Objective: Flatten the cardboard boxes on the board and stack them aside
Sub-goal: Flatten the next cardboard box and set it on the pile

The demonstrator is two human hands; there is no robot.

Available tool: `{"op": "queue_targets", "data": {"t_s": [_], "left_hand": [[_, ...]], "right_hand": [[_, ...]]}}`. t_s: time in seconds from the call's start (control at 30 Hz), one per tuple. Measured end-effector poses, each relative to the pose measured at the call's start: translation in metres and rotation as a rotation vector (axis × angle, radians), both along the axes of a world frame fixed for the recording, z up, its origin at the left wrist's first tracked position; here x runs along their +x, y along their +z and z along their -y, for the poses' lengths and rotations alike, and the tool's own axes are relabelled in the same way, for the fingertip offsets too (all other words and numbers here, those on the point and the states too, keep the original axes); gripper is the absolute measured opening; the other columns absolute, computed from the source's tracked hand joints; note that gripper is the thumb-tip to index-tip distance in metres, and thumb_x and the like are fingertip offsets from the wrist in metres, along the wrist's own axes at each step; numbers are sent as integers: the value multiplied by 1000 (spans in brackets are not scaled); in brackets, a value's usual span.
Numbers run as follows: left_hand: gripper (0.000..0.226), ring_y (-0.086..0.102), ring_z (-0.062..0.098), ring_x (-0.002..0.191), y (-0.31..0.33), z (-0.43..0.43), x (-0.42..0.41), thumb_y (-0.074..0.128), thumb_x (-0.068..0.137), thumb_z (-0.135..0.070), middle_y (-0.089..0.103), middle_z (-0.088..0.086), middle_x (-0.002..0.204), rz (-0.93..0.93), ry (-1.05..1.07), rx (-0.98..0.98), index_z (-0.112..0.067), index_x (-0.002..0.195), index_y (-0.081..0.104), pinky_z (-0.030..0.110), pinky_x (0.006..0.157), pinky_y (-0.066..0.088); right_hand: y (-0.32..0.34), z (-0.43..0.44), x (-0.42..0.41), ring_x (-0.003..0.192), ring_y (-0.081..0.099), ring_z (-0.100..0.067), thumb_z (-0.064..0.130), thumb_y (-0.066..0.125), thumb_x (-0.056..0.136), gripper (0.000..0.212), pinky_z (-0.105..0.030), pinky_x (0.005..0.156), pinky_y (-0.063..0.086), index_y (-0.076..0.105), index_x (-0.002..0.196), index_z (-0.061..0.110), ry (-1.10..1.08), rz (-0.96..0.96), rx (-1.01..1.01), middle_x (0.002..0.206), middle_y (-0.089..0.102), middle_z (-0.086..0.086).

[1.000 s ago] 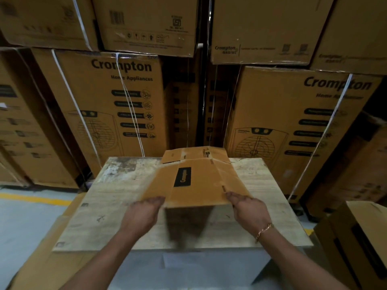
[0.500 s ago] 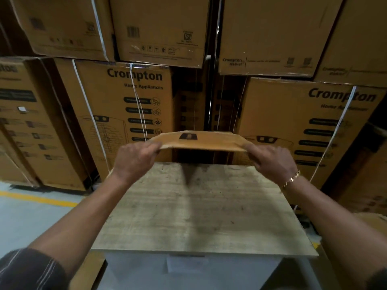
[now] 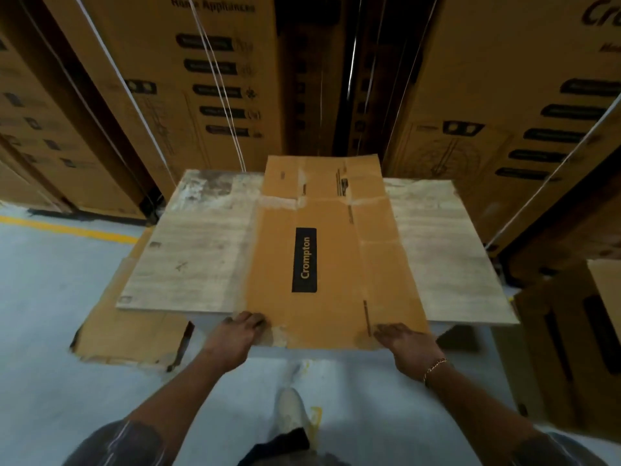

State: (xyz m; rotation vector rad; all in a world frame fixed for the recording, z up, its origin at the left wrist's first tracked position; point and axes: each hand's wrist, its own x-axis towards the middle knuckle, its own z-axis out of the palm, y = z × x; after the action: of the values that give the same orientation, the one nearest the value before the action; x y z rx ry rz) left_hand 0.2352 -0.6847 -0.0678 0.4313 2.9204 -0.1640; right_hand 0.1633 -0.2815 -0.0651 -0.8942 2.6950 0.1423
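Note:
A flattened brown cardboard box with a black Crompton label lies along the middle of the pale wooden board. Its far flaps reach past the board's back edge and its near end overhangs the front edge. My left hand grips the box's near left corner, fingers curled over the edge. My right hand, with a gold bracelet at the wrist, holds the near right corner, fingers laid along the edge.
Flat cardboard lies on the grey floor under the board's left side. Tall strapped Crompton cartons wall off the back. More cartons stand at the right. A yellow floor line runs at the left. My shoe shows below.
The box was held up in the air by both hands half a second ago; now it lies flat on the board, and both hands are at its near end.

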Motion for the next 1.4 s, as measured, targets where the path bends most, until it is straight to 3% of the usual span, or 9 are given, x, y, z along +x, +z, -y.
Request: {"op": "queue_targets", "data": {"t_s": [0.07,0.17,0.33,0.47,0.63,0.77,0.83,1.17,1.4], "left_hand": [[57,40,24,135,-12,-1,4,54,88,-18,39,0,153,165,123,14,-20,144,47,42,94,47],[76,25,28,146,-22,3,1,55,90,-48,24,4,161,345,523,284,-22,155,27,45,107,38],[75,60,31,113,-46,21,-19,72,67,-54,62,13,130,422,1192,941,-12,127,59,40,101,47],[30,65,28,94,-51,19,-39,66,92,-36,70,15,109,508,1319,1100,-8,102,69,39,88,51],[42,59,24,105,-43,18,-57,71,85,-51,65,0,111,322,1357,1269,-21,113,64,39,98,46],[76,65,27,105,-39,13,-67,72,67,-70,72,3,113,259,1373,1234,-13,116,70,45,102,50],[67,65,27,106,-30,6,-66,70,77,-65,72,6,115,146,1331,1207,-12,118,71,43,100,50],[58,59,15,59,35,24,13,47,93,-62,60,1,61,-340,1087,956,-9,74,60,39,61,51],[46,56,20,59,70,99,81,54,93,-52,55,-1,55,-501,1139,1088,-19,62,56,31,54,39]], "right_hand": [[-15,-2,1,138,40,-21,11,48,93,60,-39,104,46,38,150,27,-133,161,-8,159,33,5],[-26,-10,-6,131,47,-25,38,59,89,65,-40,105,45,39,149,22,-544,268,-258,153,41,-4],[-43,-27,-32,111,55,-31,26,65,91,56,-41,90,48,44,141,11,-1136,431,-608,137,53,-16],[-54,-31,-50,107,58,-34,36,62,93,60,-41,81,52,40,143,12,-1398,624,-733,133,55,-18],[-43,-25,-79,78,60,-29,42,53,98,41,-34,73,47,67,82,6,-1384,465,-686,98,68,-24],[-31,-15,-92,105,60,-36,59,52,92,64,-45,99,46,63,120,3,-1290,367,-656,123,64,-20],[-17,-3,-86,112,58,-40,63,45,95,69,-45,98,43,60,128,5,-1267,292,-620,127,62,-20],[33,37,-11,96,64,-37,86,25,79,95,-39,81,47,67,114,8,-1034,-12,-816,103,70,-19],[52,122,17,92,67,-26,80,37,86,73,-42,83,56,69,112,20,-905,-20,-922,100,74,-5]]}}
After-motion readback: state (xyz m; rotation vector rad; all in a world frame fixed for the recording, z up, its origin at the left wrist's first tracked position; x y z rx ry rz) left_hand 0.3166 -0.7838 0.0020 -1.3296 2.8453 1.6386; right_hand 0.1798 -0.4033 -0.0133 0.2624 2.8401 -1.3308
